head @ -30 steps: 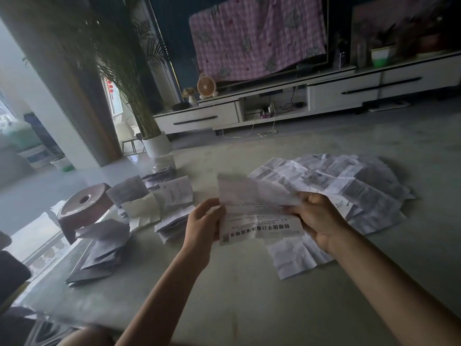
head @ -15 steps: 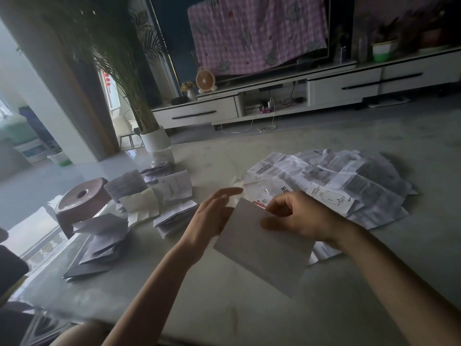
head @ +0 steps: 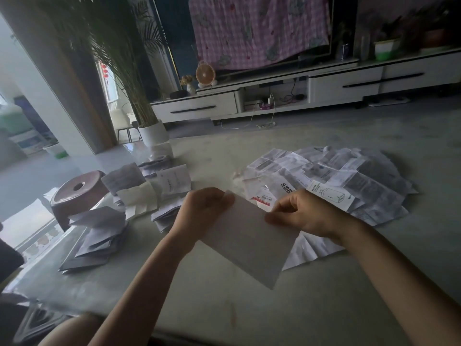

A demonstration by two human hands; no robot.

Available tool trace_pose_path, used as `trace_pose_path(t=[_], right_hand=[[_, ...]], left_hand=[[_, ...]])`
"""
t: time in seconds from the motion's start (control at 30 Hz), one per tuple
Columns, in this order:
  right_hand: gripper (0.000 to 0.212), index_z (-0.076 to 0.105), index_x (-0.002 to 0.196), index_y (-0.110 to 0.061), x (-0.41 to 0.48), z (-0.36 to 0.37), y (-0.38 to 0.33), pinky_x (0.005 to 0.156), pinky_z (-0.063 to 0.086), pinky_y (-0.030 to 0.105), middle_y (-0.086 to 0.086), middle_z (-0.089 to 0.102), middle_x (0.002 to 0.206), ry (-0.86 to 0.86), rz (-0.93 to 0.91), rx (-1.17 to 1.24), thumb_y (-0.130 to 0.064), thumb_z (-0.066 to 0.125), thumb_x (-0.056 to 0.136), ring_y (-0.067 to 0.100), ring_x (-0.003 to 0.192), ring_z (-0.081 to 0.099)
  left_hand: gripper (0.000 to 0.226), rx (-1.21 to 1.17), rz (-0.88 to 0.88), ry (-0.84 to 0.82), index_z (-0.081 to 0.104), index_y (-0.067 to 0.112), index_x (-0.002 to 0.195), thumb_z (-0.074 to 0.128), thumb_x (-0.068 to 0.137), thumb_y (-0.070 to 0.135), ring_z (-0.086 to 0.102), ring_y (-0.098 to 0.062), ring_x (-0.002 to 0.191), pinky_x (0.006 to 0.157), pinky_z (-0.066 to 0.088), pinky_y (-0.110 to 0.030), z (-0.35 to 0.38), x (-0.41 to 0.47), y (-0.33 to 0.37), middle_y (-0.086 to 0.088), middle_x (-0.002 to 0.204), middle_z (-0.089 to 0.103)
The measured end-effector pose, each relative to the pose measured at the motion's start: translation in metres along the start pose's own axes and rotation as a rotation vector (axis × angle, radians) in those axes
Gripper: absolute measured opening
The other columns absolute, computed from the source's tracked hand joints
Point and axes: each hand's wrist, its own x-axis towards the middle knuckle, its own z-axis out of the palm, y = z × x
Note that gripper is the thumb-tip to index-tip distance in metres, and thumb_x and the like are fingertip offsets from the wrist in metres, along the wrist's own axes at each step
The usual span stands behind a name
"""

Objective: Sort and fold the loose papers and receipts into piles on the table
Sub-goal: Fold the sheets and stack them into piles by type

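A second earlier the sheet (head: 249, 243) had been held up open between both hands, its printed face toward the wearer. Half a second later it had been doubled over, with only the blank grey back showing and the left fingers spread loose beside it. By this moment the fold had been taken in hand. The left hand (head: 202, 211) had curled its fingers round the sheet's corner at about ten o'clock, and the right hand (head: 304, 216) pinched the upper edge at about two o'clock between thumb and bent fingers. Neither hand was free. The sheet hung tilted, its lower corner pointing toward five o'clock, in the middle of the view over the table (head: 244, 310). Whether that corner touched the tabletop could not be told. The unsorted loose heap (head: 349, 181) lay spread flat at two o'clock from the sheet, its near edge partly hidden behind the right hand. The folded piles (head: 99, 233) stood at nine to ten o'clock, near the table's left edge and just beside a brown stool (head: 77, 193). The change suggested that this paper had passed from being read to being folded. The first crease seemed made, and the grip looked suited either to sharpening it or to starting a second fold. The sheet appeared close to ready for one of the left-hand piles. With the heap still broad, the task as a whole seemed well short of done.
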Motion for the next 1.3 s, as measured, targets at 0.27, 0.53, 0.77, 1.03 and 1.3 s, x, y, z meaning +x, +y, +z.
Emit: trace_pose_path(t=[0.27,0.53,0.77,1.03,1.3], right_hand=[[0.006,0.066,0.087,-0.006,0.002,0.010,-0.003,0.063,0.050,0.022,0.006,0.070,0.083,0.064,-0.027,0.170,-0.011,0.064,0.086,0.010,0.070,0.064],[0.020,0.057,0.098,0.004,0.007,0.015,0.004,0.063,0.048,0.034,0.020,0.067,0.090,0.259,-0.047,0.245,-0.015,0.056,0.092,0.024,0.076,0.062],[0.030,0.059,0.073,-0.006,0.006,0.017,0.006,0.051,0.046,0.019,-0.003,0.065,0.064,0.156,-0.036,0.310,0.012,0.040,0.088,0.010,0.059,0.058],[0.051,0.066,0.058,-0.016,0.010,0.029,0.006,0.065,0.047,0.010,-0.007,0.069,0.068,0.345,-0.243,0.053,0.020,0.037,0.078,0.002,0.068,0.063],[0.021,0.066,0.084,-0.023,0.009,0.051,0.016,0.064,0.054,0.020,0.003,0.066,0.090,0.271,-0.131,0.111,-0.002,0.065,0.083,0.013,0.075,0.062]], left_hand=[[0.027,-0.380,-0.106,-0.096,0.066,0.016,0.088,0.064,0.071,0.037,0.061,-0.012,0.065,0.059,0.050,-0.024,-0.003,-0.004,0.003,0.002,0.072,0.066],[0.006,-0.426,-0.209,-0.108,0.061,0.006,0.083,0.060,0.085,0.001,0.061,-0.012,0.050,0.044,0.050,-0.024,0.013,-0.025,-0.003,0.000,0.062,0.066],[0.033,-0.378,-0.206,0.024,0.060,0.014,0.070,0.043,0.086,-0.009,0.054,-0.010,0.050,0.049,0.044,-0.024,0.011,-0.023,-0.004,0.007,0.054,0.060],[0.010,-0.456,-0.279,-0.049,0.066,0.011,0.086,0.057,0.089,0.014,0.059,-0.011,0.055,0.047,0.049,-0.024,0.012,-0.026,-0.010,-0.005,0.072,0.062],[0.018,-0.370,-0.191,0.177,0.064,0.012,0.073,0.059,0.087,0.001,0.050,-0.009,0.049,0.043,0.042,-0.024,0.008,-0.033,-0.028,0.005,0.053,0.060]])
